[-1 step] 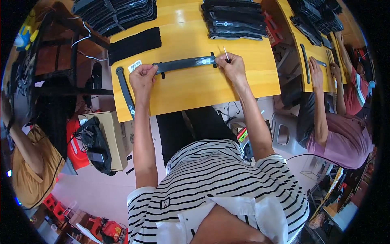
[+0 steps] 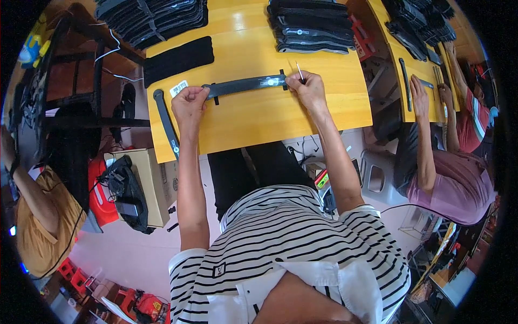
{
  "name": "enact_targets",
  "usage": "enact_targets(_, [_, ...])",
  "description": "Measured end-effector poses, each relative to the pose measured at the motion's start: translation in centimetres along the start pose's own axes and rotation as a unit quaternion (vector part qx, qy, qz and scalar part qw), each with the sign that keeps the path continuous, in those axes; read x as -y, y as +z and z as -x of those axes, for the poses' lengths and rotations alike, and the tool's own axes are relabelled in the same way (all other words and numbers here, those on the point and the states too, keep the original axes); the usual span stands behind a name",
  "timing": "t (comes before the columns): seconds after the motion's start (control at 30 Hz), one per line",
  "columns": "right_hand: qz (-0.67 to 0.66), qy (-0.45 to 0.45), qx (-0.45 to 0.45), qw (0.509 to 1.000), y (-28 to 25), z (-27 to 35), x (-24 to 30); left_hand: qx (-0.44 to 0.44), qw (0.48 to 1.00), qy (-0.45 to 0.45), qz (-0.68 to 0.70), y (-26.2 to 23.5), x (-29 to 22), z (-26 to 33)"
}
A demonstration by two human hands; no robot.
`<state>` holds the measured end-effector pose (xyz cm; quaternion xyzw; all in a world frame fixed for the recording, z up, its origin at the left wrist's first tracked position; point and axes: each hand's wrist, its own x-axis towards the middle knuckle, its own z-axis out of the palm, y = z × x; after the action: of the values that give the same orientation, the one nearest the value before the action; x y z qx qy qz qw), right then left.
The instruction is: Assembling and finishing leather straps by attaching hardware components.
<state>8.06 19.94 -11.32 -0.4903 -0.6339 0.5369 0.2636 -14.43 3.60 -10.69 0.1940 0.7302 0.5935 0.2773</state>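
A long black strap (image 2: 245, 85) with a small printed patch near its right end stretches between my hands over the yellow table. My left hand (image 2: 190, 103) is closed, thumb and fingers pinching the strap's left end. At the other end my right hand (image 2: 307, 92) is closed at the strap's edge, and a thin pointed tool (image 2: 300, 71) sticks up from its fingers. Short black strips (image 2: 217, 100) cross under the strap near both ends. Beside my left wrist lies a second black strap (image 2: 167, 123). A white label (image 2: 178, 88) sits behind my left hand.
The yellow table (image 2: 259, 127) carries a flat black fabric piece (image 2: 179, 58) and two stacks of black fabric pieces (image 2: 156, 21) (image 2: 313, 32) at the back. On the right, co-workers' hands (image 2: 420, 97) work at another table. A cardboard box (image 2: 154, 189) stands on the floor, left.
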Motion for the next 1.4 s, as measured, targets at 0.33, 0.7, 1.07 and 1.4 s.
enact_targets(0.33, [0.079,-0.024,-0.018,0.996,0.3,0.0,-0.1,-0.007,1.0,-0.02,-0.017,0.1,0.1,-0.2])
enact_targets(0.7, [0.13,-0.018,-0.037,0.991,0.6,0.8,1.7,-0.02,0.997,-0.019,-0.07,0.1,0.5,-0.6])
enact_targets(1.07, [0.158,-0.007,-0.045,0.986,0.6,0.7,2.0,-0.026,0.997,-0.025,-0.07,0.1,0.1,-0.5])
enact_targets(1.4, [0.158,0.013,-0.049,0.986,0.8,0.3,1.3,-0.024,0.997,-0.031,-0.066,0.1,0.3,-0.7])
